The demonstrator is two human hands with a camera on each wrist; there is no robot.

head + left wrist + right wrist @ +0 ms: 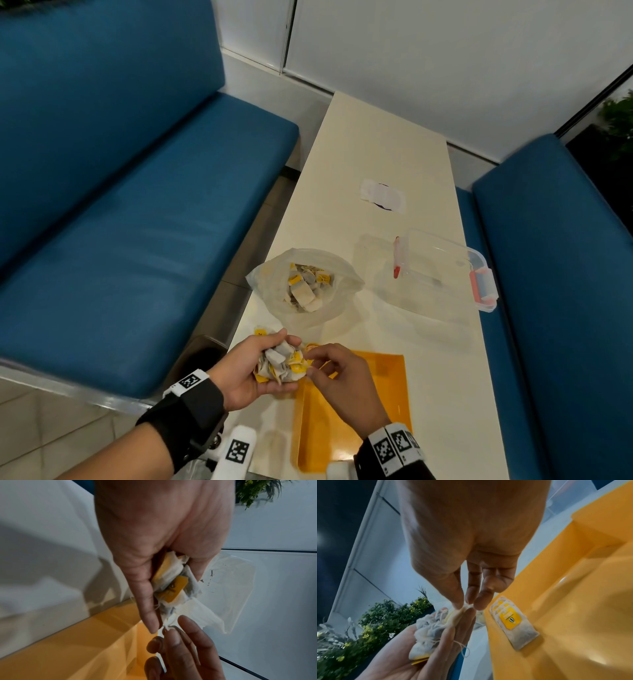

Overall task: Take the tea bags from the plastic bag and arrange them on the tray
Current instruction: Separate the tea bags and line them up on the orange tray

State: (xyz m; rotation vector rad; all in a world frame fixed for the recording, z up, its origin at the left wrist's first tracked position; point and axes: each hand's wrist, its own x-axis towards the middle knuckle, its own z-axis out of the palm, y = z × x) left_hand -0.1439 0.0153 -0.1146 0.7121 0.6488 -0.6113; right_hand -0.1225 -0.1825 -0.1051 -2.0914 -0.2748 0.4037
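My left hand (260, 366) cups a bunch of tea bags (284, 363) with yellow tags, just left of the orange tray (376, 404); the same bunch (173, 582) shows in the left wrist view. My right hand (329, 370) pinches the edge of one tea bag (462, 609) from that bunch between thumb and fingertips. A single tea bag (513, 623) with a yellow label lies flat in the tray (573, 601). Behind the hands, the open plastic bag (305, 284) holds several more tea bags.
A clear plastic box (442, 270) with pink clips stands on the cream table (383, 144) to the right of the bag. A white paper piece (383, 195) lies farther back. Blue benches (137, 222) flank the narrow table on both sides.
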